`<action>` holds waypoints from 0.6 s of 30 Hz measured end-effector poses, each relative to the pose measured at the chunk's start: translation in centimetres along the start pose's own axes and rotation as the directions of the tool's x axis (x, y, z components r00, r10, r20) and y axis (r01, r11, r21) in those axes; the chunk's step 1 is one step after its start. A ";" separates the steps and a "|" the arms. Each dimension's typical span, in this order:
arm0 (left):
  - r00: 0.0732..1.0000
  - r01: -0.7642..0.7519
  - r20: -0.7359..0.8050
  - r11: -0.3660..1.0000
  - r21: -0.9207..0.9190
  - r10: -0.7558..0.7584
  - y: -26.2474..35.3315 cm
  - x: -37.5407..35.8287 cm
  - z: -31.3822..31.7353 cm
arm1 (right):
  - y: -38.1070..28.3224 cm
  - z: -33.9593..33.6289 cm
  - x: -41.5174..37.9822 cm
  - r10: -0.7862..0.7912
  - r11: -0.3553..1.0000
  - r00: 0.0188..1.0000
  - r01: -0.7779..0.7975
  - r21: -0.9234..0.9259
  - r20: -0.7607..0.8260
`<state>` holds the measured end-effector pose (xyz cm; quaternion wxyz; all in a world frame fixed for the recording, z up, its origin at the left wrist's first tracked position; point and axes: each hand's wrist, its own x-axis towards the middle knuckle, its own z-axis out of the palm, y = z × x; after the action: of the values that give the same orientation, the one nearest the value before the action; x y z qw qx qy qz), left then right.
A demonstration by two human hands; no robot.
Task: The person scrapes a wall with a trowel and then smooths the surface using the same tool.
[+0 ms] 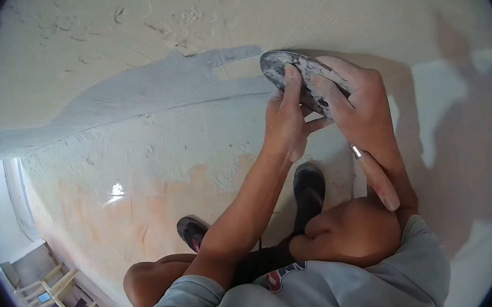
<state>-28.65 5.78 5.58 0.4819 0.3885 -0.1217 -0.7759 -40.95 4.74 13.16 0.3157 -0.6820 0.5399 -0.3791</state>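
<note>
A dark oval disc [276, 66], smeared with whitish material, is held up in front of the wall [166, 138] by both hands. My left hand [290, 110] grips its lower left edge, with the thumb on its face. From the right, my right hand [350, 91] holds the same disc, its thumb and fingers pressed on it. A tool's wooden handle [379, 181] with a metal collar hangs below my right hand, along the forearm. The tool's other end is hidden.
Grey patches and rough bumps mark the wall. My bent knees and dark shoes [309, 186] are below the hands. A pale plastic chair [51, 294] with a small blue item stands at the lower left, near a doorway edge [18, 195].
</note>
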 end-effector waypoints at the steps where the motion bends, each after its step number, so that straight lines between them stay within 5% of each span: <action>1: 1.000 0.000 0.005 1.000 0.002 0.000 0.0 0.1 -0.2 | -0.5 0.4 0.0 -0.031 0.999 0.999 0.030 -0.026 -0.023; 5: 0.999 0.019 0.026 1.000 0.000 -0.019 0.3 0.0 0.5 | 0.3 0.4 0.1 -0.130 0.985 0.991 0.130 -0.118 0.002; 7: 0.999 0.046 0.024 0.998 0.030 -0.047 0.4 -0.1 -0.2 | -0.3 0.0 -0.1 0.049 0.998 0.999 -0.048 0.050 -0.014; 10: 0.998 0.041 0.041 0.999 0.016 -0.042 0.5 -0.1 0.0 | -1.0 0.4 -0.1 -0.010 0.992 1.000 0.012 -0.122 0.020; 16: 1.000 0.016 0.018 1.000 0.010 -0.016 0.1 0.1 -0.2 | -0.8 0.3 -0.2 -0.009 0.998 1.000 0.010 -0.063 0.019; 18: 1.000 0.027 0.007 1.000 -0.008 -0.027 0.4 -0.2 0.0 | -0.5 0.7 0.0 -0.114 0.982 0.993 0.114 -0.152 0.011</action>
<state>-28.36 5.76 5.92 0.4727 0.3855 -0.1149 -0.7840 -40.15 4.84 13.22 0.2413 -0.7344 0.5269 -0.3533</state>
